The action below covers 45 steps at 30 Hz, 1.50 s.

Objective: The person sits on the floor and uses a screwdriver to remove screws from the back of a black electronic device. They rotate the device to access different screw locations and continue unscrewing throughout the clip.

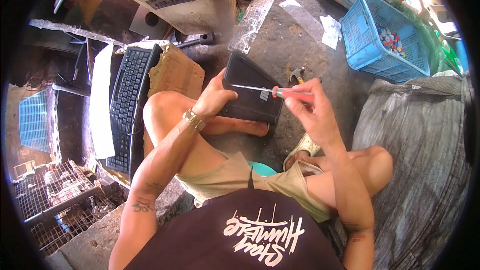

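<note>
Lying near the centre of the frame, a flat black case (249,104) is held at its left edge by the left hand (216,99), its thumb bent over the top and its other fingers mostly hidden. To the right, a red-handled screwdriver (281,92) is gripped in the closed right hand (315,112), its thin shaft pointed across the case toward the left thumb; whether the tip is touching cannot be told. The case is dark and angular, marked by a small pale label (264,94), too small to be read. White lettering is carried on the dark shirt (200,230), bottom centre.
</note>
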### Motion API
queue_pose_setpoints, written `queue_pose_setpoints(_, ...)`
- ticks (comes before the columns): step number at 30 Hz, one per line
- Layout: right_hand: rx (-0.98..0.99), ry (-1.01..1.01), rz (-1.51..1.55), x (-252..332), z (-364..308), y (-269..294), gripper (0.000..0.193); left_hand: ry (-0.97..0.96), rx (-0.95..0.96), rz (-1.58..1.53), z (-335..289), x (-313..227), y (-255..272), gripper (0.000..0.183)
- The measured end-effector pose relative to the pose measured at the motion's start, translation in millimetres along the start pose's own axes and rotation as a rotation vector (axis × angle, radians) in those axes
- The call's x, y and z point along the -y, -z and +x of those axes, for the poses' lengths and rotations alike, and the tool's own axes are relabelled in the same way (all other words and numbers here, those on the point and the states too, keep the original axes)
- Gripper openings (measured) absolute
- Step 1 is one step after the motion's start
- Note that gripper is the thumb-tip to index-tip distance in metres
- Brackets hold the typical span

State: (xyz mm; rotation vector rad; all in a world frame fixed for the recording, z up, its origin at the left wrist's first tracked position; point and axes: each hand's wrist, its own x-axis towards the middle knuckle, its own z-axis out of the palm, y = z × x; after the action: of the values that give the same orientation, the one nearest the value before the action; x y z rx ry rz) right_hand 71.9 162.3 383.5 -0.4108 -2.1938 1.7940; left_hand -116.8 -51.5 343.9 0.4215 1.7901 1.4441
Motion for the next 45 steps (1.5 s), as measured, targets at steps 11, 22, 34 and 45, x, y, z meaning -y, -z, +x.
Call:
queue_pose_setpoints(11, 0.044, -0.304, 0.102, 16, 3, 7, 0.034, 0.001, -0.005, 0.005, 2, 3, 0, 0.074)
queue_pose_setpoints(22, -0.001, -0.208, 0.290, 20, 9, 16, 0.048, -0.025, 0.022, -0.033, 6, -1, -4, 0.070)
queue_pose_setpoints(34, -0.407, 0.032, 0.129, 25, 7, 16, 0.039, 0.003, 0.035, -0.042, 5, -7, -10, 0.070)
queue_pose_setpoints(45, -0.155, -0.157, 0.097, 33, -2, 35, 0.027, 0.088, 0.074, 0.030, 7, -20, 6, 0.059)
